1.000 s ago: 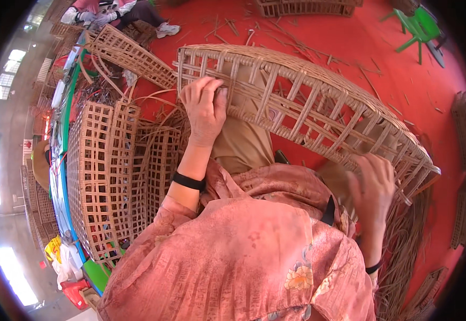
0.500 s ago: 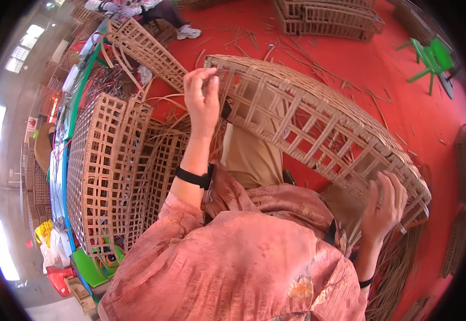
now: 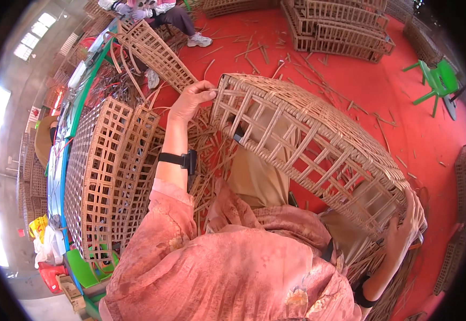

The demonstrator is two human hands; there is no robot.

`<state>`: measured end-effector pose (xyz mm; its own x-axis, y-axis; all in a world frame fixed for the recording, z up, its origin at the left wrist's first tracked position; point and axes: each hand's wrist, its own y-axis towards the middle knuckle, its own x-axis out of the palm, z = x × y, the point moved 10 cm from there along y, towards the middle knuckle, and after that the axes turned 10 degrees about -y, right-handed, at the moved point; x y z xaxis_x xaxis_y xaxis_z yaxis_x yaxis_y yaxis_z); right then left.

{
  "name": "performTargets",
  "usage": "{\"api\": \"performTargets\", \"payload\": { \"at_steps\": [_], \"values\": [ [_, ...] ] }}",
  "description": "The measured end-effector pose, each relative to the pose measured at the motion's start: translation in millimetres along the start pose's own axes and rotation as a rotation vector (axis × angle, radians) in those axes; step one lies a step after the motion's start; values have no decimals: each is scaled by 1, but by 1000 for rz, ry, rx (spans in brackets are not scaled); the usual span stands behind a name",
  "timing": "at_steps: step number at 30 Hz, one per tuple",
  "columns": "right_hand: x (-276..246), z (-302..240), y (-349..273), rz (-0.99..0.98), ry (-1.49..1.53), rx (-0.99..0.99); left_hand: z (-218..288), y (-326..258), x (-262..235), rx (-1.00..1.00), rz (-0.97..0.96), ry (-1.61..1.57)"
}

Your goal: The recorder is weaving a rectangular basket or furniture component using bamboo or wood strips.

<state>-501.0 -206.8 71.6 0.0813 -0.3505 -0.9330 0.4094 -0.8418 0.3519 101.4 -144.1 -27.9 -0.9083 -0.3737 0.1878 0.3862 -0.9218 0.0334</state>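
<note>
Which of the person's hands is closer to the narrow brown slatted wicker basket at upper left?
Left: the left hand appears beside the near end of that narrow basket; the right hand is farther off, at the right end of the large brown woven basket.

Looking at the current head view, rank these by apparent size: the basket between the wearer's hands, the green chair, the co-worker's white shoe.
1. Basket, clearly largest
2. Green chair
3. White shoe, smallest

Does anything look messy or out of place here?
Yes: loose strips lie strewn over the red floor beyond the held basket, at random angles, unlike the stacked baskets nearby. No damage stands out.
</note>
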Motion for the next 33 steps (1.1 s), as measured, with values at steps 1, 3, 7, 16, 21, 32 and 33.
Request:
{"api": "performTargets", "payload": {
  "at_steps": [1, 3, 7, 16, 21, 32, 33],
  "values": [
    [0, -3, 1, -1, -4, 0, 5, 1, 2, 8, -37, 62],
    [-1, -4, 3, 30, 28, 52, 11, 6, 5, -23, -100, 143],
    [6, 9, 1, 63, 107, 56, 55, 21, 21, 263, -135, 297],
    [7, 13, 1, 132, 131, 81, 16, 34, -4, 139, 54, 25],
    [-27, -20, 22, 93, 466, 121, 95, -3, 60, 550, -96, 638],
    [-30, -310, 132, 144, 561, -462, 89, 6, 120, 345, -413, 548],
    [-23, -317, 140, 151, 550, -453, 90, 7, 126, 344, -445, 577]
  ]
}}
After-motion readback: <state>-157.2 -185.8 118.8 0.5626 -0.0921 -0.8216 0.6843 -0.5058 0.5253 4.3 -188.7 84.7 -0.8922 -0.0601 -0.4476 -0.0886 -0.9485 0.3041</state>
